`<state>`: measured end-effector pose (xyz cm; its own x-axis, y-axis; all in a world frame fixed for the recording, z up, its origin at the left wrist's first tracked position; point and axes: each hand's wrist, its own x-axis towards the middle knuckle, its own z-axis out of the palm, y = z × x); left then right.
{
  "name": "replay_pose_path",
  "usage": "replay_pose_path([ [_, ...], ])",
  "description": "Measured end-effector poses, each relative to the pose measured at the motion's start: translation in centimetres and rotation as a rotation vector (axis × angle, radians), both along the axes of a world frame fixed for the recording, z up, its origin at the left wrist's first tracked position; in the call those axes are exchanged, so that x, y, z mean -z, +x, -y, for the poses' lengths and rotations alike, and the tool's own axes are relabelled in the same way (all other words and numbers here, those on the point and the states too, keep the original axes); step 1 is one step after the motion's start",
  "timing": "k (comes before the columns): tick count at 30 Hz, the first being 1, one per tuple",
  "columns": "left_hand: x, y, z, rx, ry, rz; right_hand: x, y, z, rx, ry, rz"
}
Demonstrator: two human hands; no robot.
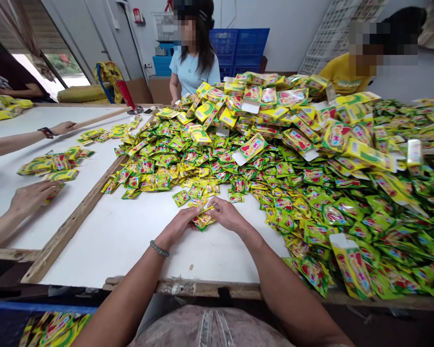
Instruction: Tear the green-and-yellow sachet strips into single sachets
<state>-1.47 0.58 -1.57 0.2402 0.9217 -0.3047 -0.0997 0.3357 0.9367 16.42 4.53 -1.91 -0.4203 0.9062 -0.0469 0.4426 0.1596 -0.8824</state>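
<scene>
Close in front of me, a small yellow-and-green printed pack is between my hands, low over the white tabletop. My left hand has its fingers closed on the pack's left side. At its upper right edge, the fingers of my right hand are pinched together. Whether the pack is a box or several sachets stacked together cannot be made out. Loose green-and-yellow sachets lie just beyond my fingertips, at the near edge of a large heap of sachets.
Yellow cardboard boxes, some with open flaps, top the heap, which spreads along the right. A wooden strip divides the table at left, where a co-worker's hands handle packs. A blue crate with boxes stands low at left.
</scene>
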Motion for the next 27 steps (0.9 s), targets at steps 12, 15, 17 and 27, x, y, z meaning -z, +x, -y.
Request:
replay_pose_path([
  [12,-0.4,0.1,0.2,0.155,0.071,-0.037,-1.2,-0.3,0.6,-0.059,-0.154,-0.302],
  [15,-1.2,0.4,0.1,0.178,0.086,-0.069,-1.4,-0.2,0.8,-0.096,-0.062,-0.2],
  [17,-1.9,0.3,-0.4,0.234,0.089,-0.094,-1.5,0.0,0.8,-0.051,-0.137,-0.15],
  [27,-9.6,3.2,-11.0,0.217,0.448,-0.468,-2.5,1.1,-0.6,0.464,0.083,-0.033],
])
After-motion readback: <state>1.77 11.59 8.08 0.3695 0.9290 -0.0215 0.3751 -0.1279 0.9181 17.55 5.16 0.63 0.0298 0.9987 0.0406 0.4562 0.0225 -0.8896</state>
